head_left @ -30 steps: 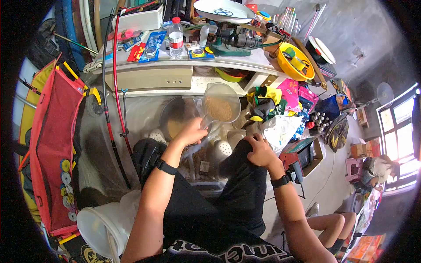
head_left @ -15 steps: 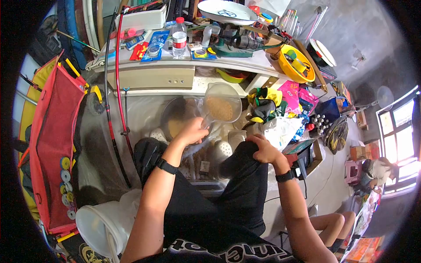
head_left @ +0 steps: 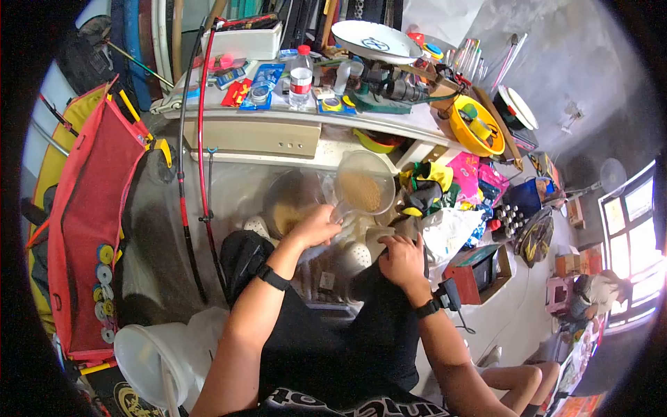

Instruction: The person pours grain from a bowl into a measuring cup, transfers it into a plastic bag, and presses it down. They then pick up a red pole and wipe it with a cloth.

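My left hand (head_left: 318,228) is wrapped round the handle of a translucent scoop (head_left: 364,182), which holds tan grains. Beneath and to the left of the scoop, a round basin (head_left: 278,191) on the floor contains some pale tan material. My right hand (head_left: 404,260) rests near my right knee with its fingers apart, holding nothing. Between my feet, in white perforated shoes (head_left: 358,255), lies a small pale label (head_left: 326,280).
A cluttered workbench (head_left: 250,118) stands in front, bearing a water bottle (head_left: 300,78) and a yellow basin (head_left: 476,125). Fishing rods lean at the left beside a red bag (head_left: 97,229). A white bucket (head_left: 149,361) is lower left. Other people sit at the right.
The view has shifted, so the surroundings appear lower. My right hand has moved left off the outer side of the knee, its fingers more spread. My left hand still grips the scoop.
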Tool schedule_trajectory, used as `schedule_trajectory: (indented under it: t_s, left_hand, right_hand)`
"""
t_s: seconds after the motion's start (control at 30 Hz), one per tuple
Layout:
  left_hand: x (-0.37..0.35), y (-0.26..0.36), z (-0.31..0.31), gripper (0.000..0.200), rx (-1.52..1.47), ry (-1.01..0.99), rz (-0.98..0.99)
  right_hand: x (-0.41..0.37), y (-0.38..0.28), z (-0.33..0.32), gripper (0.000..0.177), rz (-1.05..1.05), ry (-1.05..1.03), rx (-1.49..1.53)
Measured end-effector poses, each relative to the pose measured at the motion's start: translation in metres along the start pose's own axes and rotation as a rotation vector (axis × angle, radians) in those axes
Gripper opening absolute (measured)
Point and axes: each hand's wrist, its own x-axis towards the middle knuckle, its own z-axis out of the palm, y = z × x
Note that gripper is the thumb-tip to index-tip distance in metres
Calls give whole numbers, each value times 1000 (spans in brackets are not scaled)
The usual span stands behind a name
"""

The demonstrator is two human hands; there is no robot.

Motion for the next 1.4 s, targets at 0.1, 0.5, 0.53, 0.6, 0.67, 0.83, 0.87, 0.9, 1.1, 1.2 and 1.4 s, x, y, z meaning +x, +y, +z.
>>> schedule_trajectory:
  t_s: [0.1,0.5,0.53,0.6,0.67,0.83,0.87,0.9,1.1,1.2,1.4]
  left_hand:
    - [-1,-3,3,14,-9,-13,26]
    - [-3,11,7,19,-81,44,-35]
    - [0,11,7,20,-77,95,-16]
    - [14,-11,4,23,-90,107,35]
    - [19,-15,3,23,-111,155,62]
    - [24,-8,3,23,-84,229,124]
    - [26,-11,2,24,-120,210,46]
    - [26,-7,3,27,-105,224,44]
    - [38,1,8,22,-144,232,51]
    - [37,11,9,24,-155,247,-4]
    - [41,12,12,20,-122,249,39]
  right_hand:
    - [13,-6,2,23,-4,-74,249]
    - [99,-27,45,58,369,-625,1309]
    - [102,-31,47,47,356,-624,1421]
    - [108,-42,47,41,403,-614,1546]
    - [112,-53,46,26,527,-557,1837]
    - [118,-66,66,23,502,-445,1976]
    - [118,-66,79,24,474,-423,2010]
    - [119,-66,87,26,446,-396,2041]
    - [126,-68,86,21,558,-324,2136]
    - [127,-70,76,19,590,-304,2138]
    - [126,-68,67,24,633,-299,2151]
